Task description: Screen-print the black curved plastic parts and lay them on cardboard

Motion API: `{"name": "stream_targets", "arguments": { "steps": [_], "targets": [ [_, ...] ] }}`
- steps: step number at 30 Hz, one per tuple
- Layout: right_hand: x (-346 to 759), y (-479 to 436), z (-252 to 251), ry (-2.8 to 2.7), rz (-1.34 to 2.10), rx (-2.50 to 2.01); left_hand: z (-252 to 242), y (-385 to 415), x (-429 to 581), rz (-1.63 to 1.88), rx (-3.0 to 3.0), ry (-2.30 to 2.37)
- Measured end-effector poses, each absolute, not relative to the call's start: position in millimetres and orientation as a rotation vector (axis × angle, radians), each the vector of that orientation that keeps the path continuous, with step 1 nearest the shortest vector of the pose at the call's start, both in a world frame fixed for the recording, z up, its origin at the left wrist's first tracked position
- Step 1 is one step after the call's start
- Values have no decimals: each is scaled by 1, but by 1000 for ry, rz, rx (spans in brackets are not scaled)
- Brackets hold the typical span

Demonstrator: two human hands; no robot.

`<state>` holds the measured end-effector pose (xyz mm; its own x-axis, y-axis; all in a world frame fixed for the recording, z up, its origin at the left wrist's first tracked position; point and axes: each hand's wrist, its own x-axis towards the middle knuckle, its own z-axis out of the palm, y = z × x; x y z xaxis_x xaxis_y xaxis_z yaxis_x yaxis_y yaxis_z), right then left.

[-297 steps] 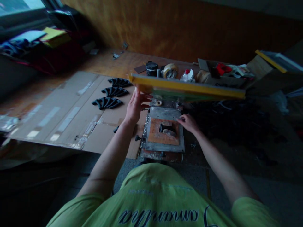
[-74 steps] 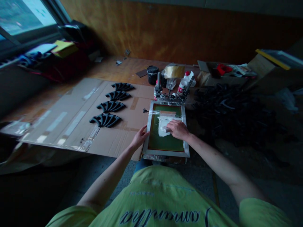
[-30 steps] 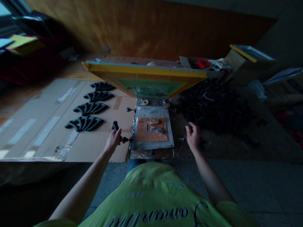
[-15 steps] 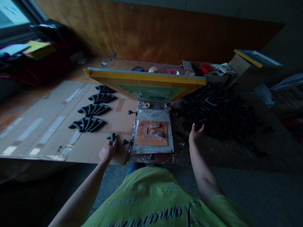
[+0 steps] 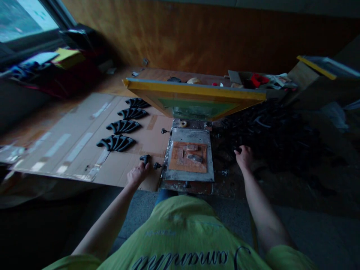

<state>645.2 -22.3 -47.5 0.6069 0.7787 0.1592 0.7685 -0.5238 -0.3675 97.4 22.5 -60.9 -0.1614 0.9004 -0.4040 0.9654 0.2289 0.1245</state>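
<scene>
My left hand [image 5: 137, 174] is closed on a small black plastic part [image 5: 145, 159], just left of the metal printing base [image 5: 189, 174]. An orange pad [image 5: 192, 156] lies on that base with nothing on its jig. The yellow-framed screen [image 5: 197, 92] is tilted up above it. My right hand [image 5: 244, 157] reaches right of the base to the edge of a heap of black parts [image 5: 270, 131], fingers curled on one of them.
Several fanned stacks of black parts [image 5: 116, 142] lie in a row on flattened cardboard [image 5: 70, 142] at left. Jars and tape sit behind the screen. A box with a red item [image 5: 258, 79] stands at back right. Wooden wall behind.
The screen was down with my right hand wiping it; it is now raised. My left hand took a black part off the base leftward. My right hand dropped from open in the air onto the heap.
</scene>
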Motion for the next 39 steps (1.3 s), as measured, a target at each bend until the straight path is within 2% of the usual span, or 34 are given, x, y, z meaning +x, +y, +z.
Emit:
{"name": "stream_targets", "arguments": {
  "steps": [4, 7, 9, 13, 16, 20, 25, 29, 35, 39],
  "targets": [
    [641, -22, -26, -1114, 107, -2435, -59, 23, 92, -322, 1736, 2148],
    [629, -21, -4, -1064, 123, -2192, -50, 22, 84, -288, 1723, 2146],
    [611, -18, 11, -1063, 329, -1952, -40, 24, 81, -221, 1706, 2175],
    [544, -11, 22, -1016, 879, -1542, -12, 42, 93, 73, 1736, 2231],
    [490, -2, 13, -1007, 1080, -1469, 17, 65, 120, 541, 1761, 2083],
    [453, 10, -6, -1191, 862, -1694, 67, 100, 165, 1194, 1635, 1611],
    [446, 12, -19, -1630, 454, -1937, 129, 131, 207, 1563, 1437, 1166],
    [437, 5, -13, -1787, 213, -1973, 153, 138, 224, 1538, 1408, 1044],
    [417, 7, -5, -2467, 131, -1392, 138, 118, 218, 1457, 1365, 1061],
    [454, 12, 6, -2519, -320, -1614, 111, 79, 197, 1252, 1294, 1132]
  ]
}}
